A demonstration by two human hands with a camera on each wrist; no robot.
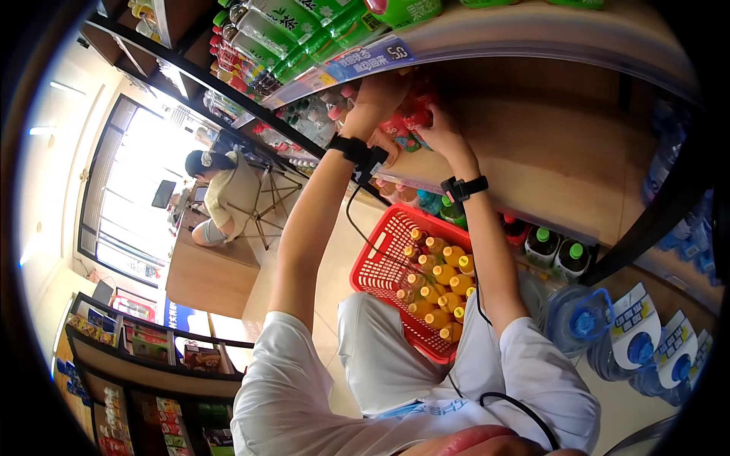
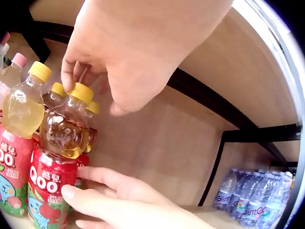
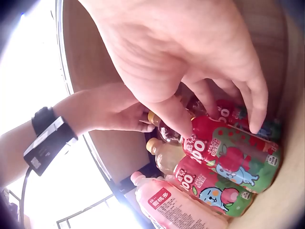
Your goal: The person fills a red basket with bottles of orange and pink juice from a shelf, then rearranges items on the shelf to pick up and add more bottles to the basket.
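"While we work the shelf (image 1: 555, 144), what threatens the red Qoo bottle (image 2: 59, 157) at eight o'clock in the left wrist view?"

"We judge it could tip into the paler bottle (image 2: 21, 126) at its nine o'clock, should we push cap and base unevenly. Our right hand (image 2: 119, 195) curls round it, thumb against the label (image 2: 47, 183); our left hand (image 2: 124, 59) touches its yellow cap (image 2: 82, 93), pinching or not, we cannot tell"

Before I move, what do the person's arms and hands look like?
Both arms have short white sleeves. The left hand and right hand are ungloved. The left wristband is black, carrying a black box with small pale markings and a thin dark cable. The right wristband is black too, with a small black unit attached.
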